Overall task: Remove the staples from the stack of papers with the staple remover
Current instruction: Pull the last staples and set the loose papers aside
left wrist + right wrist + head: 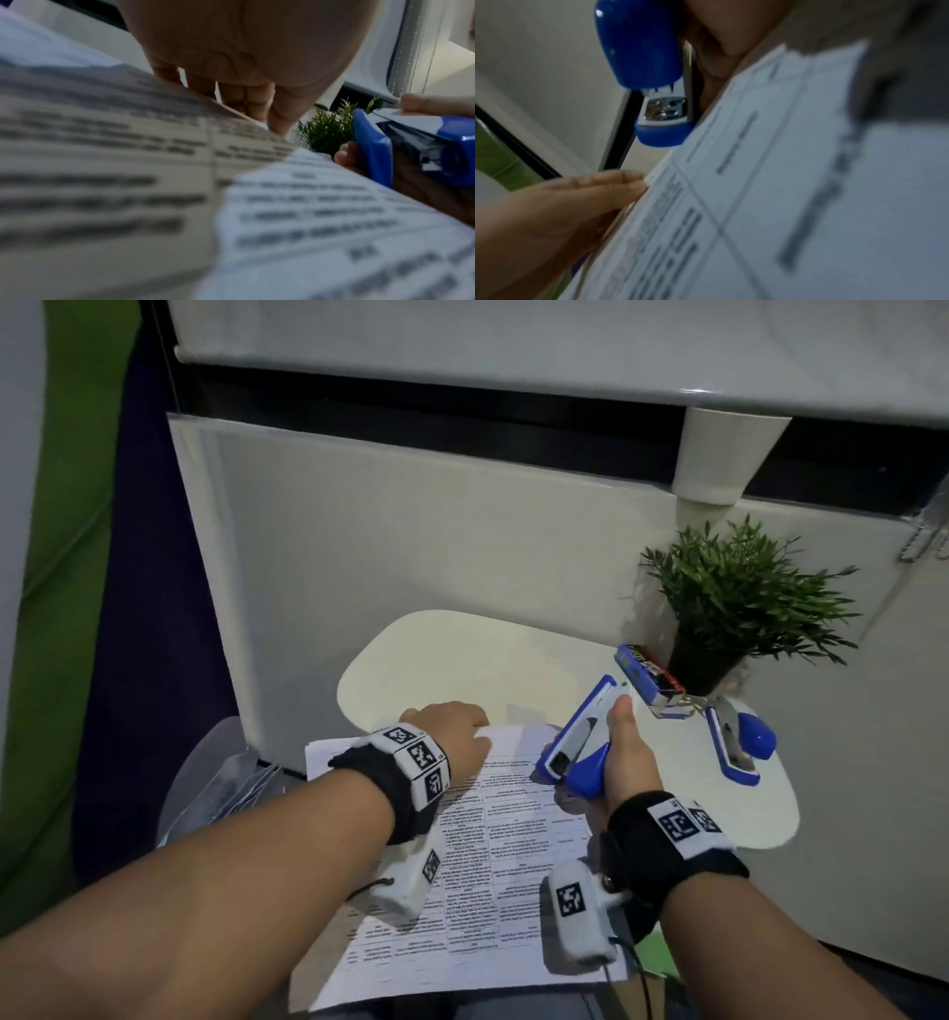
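Blue-white plastic staple remover gripped in R hand, at printed paper stack's far edge; L hand fingers straight, pressing stack.

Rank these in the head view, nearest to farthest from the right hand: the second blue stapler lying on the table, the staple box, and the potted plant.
From the right hand:
1. Staple box, just beyond the thumb.
2. Second blue stapler, lying to the right on the table.
3. Potted plant, behind the box, far right.

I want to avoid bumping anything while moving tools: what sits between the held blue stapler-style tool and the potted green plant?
In the head view, a small blue staple box lies between the blue-and-white tool in the right hand and the plant.
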The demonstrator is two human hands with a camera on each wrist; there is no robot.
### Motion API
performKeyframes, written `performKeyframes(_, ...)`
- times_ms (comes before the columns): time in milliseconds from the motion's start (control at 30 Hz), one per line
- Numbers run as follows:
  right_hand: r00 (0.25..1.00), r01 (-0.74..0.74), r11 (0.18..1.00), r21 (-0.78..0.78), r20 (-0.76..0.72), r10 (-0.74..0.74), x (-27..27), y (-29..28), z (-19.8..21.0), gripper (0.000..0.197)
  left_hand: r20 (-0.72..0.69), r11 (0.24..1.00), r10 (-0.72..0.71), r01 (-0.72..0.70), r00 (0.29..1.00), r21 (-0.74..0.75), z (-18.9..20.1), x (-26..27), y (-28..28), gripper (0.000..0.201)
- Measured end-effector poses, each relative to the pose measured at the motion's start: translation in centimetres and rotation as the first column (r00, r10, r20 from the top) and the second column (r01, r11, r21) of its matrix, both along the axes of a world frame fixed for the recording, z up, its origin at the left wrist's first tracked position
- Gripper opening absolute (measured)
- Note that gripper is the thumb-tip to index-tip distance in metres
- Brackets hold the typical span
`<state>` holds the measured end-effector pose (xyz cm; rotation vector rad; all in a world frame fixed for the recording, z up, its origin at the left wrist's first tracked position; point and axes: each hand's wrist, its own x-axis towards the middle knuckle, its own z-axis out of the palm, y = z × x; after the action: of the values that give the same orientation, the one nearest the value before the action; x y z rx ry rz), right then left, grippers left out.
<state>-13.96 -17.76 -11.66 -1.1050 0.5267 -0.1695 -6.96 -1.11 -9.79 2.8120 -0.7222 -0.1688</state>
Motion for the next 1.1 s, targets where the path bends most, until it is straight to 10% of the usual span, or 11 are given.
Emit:
performKeyframes(233,1.000,0.015,0.999,-0.039,-0.025,-0.016,0.3,-0.5,-1.1,0.068,0.183,0.981,-0.163,0.178,0.970,-0.071,-1.4,-0.8,-1.0,0.022)
performKeyframes(433,1.000,-0.014,0.988,-0.151,-0.001,0.014,-0.2,-0.6,-1.1,0.062,0.477,0.920,-0.337,0.391,0.812,-0.016,-3.9,-2.5,0.3,0.015)
performKeyframes(567,0.992,0.084,0.961,-0.264,0.114,-0.055,0.2,-0.6,-2.6,0.097,0.594,0.907,-0.372,0.414,0.713,0.071,-4.7,-4.0,0.6,0.033)
performKeyframes(867,0.982,0.063,0.983,-0.172,0.185,-0.031,-0.2,-0.1,-2.5,0.096,0.518,0.919,-0.366,0.388,0.773,0.070,-4.6,-4.3,0.6,0.008)
performKeyframes(1000,0.980,0.062,0.983,-0.171,0.200,-0.027,-0.8,0.1,-1.4,0.046,0.256,0.974,-0.206,0.223,0.944,-0.041,-2.3,-3.3,1.3,0.022)
performKeyframes(1100,0.989,-0.002,0.977,-0.215,0.142,0.034,-1.5,0.1,-0.5,0.065,0.015,0.958,0.004,0.000,1.000,-0.285,-1.0,-2.4,2.2,0.021)
